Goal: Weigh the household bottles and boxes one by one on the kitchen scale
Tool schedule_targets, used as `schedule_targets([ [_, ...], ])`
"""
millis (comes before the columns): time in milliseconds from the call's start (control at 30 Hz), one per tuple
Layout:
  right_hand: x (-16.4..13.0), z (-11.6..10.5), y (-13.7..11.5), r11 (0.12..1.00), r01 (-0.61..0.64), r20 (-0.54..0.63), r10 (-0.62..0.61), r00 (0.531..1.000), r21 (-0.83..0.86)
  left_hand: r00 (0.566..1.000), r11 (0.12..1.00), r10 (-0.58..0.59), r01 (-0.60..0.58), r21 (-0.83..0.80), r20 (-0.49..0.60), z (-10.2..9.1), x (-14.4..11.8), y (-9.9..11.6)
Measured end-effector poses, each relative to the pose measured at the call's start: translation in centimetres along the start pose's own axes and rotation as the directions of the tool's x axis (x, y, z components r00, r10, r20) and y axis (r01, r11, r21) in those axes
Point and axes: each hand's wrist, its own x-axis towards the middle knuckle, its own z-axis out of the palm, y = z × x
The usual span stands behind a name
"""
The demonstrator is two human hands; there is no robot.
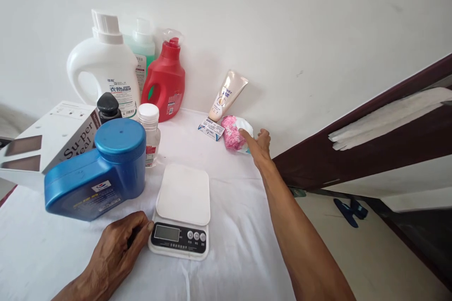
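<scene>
Fingers (pixel 251 140) of my right hand (pixel 260 146), narrowly spread, touch the pink packet (pixel 233 134); I judge a careless pull could topple the leaning cream tube (pixel 228 94) just beside it, while my left hand (pixel 122 240) rests curled against the kitchen scale (pixel 181 211).

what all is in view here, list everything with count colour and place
kitchen scale: 1, white, front centre of table
blue jug: 1, blue, on its side, left of scale
white detergent bottle: 1, white, back left by wall
green bottle: 1, pale green, behind the white one
red bottle: 1, red, back centre
small clear bottle: 1, clear, white cap, beside the jug
black cap: 1, behind jug
box: 1, white, left
tube: 1, cream, leaning on wall
small carton: 1, white-blue, by tube
pink packet: 1, pink, right rear
table cloth: 1, white
left hand: touching scale's front left corner
right hand: at pink packet
</scene>
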Motion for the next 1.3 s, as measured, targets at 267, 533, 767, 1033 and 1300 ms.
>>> schedule_targets([
  [267,-2.9,0.8,0.7,0.991,0.084,0.029,-0.082,0.996,-0.108,1.000,1.000,0.008,-0.007,0.009,-0.014,-0.2,0.2,0.6],
  [533,0.6,2.5,-1.8,0.986,0.090,0.018,-0.088,0.996,-0.142,0.999,0.999,-0.034,0.034,0.017,-0.001,-0.4,0.3,1.3],
  [767,-4.1,0.8,-11.5,0.883,0.458,0.012,-0.461,0.887,0.103,1.000,1.000,-0.023,0.023,-0.003,0.008,-0.4,0.4,1.3],
  [1033,-6.5,10.5,-24.0,0.591,-0.321,0.654,-0.519,0.550,0.740,0.999,0.999,-0.021,0.022,-0.047,0.029,-0.1,0.2,0.7],
  [1300,-5.7,15.2,-26.7,0.600,-0.404,0.707,-0.441,0.553,0.690,0.998,0.998,-0.036,0.038,-0.051,0.044,-0.3,0.3,1.1],
])
